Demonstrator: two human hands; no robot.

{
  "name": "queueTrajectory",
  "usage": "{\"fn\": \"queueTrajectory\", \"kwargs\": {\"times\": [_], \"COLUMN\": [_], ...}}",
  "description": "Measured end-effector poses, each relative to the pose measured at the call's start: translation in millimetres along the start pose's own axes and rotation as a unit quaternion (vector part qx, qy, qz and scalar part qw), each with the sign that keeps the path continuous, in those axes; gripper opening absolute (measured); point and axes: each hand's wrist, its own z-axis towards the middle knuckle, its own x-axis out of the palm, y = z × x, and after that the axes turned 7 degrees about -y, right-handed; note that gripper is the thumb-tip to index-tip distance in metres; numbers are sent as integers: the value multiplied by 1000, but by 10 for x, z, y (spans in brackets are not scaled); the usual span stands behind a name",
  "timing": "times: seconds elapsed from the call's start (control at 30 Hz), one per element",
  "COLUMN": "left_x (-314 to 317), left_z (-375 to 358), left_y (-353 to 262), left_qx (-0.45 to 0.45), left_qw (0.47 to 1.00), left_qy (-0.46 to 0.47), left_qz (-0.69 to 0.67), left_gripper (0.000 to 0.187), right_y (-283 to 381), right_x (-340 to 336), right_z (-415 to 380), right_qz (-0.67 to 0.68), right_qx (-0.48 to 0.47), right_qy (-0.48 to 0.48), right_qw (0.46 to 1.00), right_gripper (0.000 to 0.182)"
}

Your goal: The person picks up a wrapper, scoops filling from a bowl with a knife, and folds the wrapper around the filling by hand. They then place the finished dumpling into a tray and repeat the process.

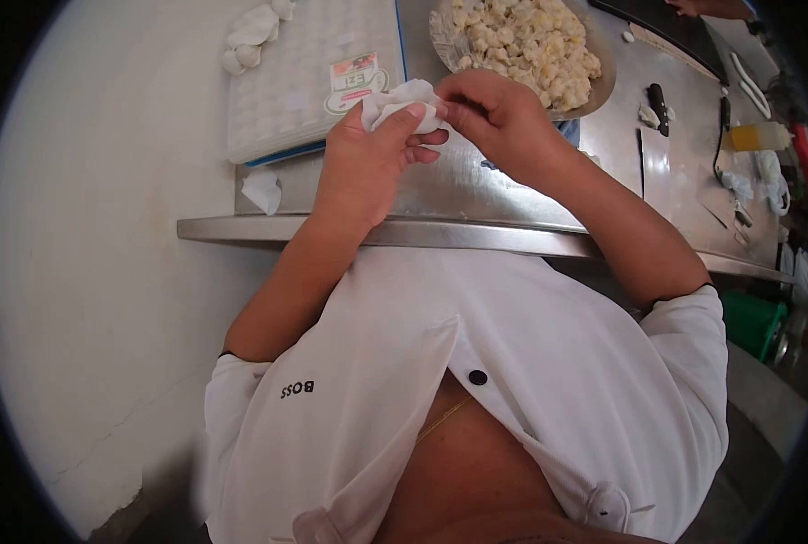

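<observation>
My left hand (367, 154) holds a thin white dough wrapper (404, 98) in its curved palm, thumb pressed on it and fingers underneath. The wrapper is gathered into folds; whether anything lies inside cannot be made out. At its right edge, my right hand (503, 118) pinches the wrapper between thumb and fingertips. Just beyond the hands sits a large metal bowl (606, 86) heaped with pale, chunky filling (522, 45). To the left lies a white, dimpled tray or pack (286, 100) with a printed label (357, 82). Several folded white dough pieces (254, 36) rest at its far corner.
A small white scrap (261, 192) lies near the steel table's front edge (476, 236). On the right are a black-handled knife (658, 109), a yellow squeeze bottle (757, 137) and a white plastic bag (772, 181). Another person's hand (694, 7) shows at the top right. A wall (96, 227) stands left.
</observation>
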Motion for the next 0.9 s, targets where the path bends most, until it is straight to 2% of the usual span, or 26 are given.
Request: {"fn": "queueTrajectory", "kwargs": {"times": [0.07,0.1,0.17,0.2,0.27,0.3,0.37,0.4,0.47,0.5,0.57,0.6,0.67,0.73,0.83,0.9], "left_x": [-21,-24,-26,-29,-31,-27,-7,8,17,5,-36,-37,-55,-44,-50,-88], "left_z": [10,15,29,33,43,46,42,33,25,25,31,37,27,27,35,22], "left_y": [3,14,26,31,36,37,29,19,2,-6,-7,5,21,29,45,39], "left_qx": [-12,-16,-21,-23,-26,-35,-44,-44,-47,-46,-44,-55,-62,-53,-43,-44], "left_qw": [999,999,999,999,999,999,999,999,999,998,998,997,996,998,999,999], "left_qy": [15,16,16,21,25,16,6,6,2,14,17,25,11,34,16,23], "left_qz": [-31,-32,-31,-30,-29,-21,-13,1,16,29,41,50,62,6,-26,-19], "left_gripper": [31,30,30,29,29,28,28,27,27,26,26,27,28,29,28,28], "right_y": [-10,14,75,44,-48,-64,-86,-56,43,39,-6,-36,-120,-76,-49,-90], "right_x": [5,-25,-94,-82,-45,-49,-62,-62,-64,-63,-68,-72,-45,-46,-64,-2], "right_z": [10,22,53,37,4,-3,-11,-11,-10,-4,15,4,-3,25,42,37], "right_qz": [159,160,159,160,27,28,-69,-68,-20,-17,64,68,37,50,9,20], "right_qx": [180,182,241,240,44,44,-42,-42,47,48,153,150,76,56,114,94], "right_qy": [13,12,87,86,43,43,50,50,41,44,78,85,71,78,61,56], "right_qw": [971,970,953,954,998,998,995,996,998,998,983,983,994,994,992,994], "right_gripper": [16,16,13,13,14,14,13,13,13,13,12,12,18,18,16,16]}}
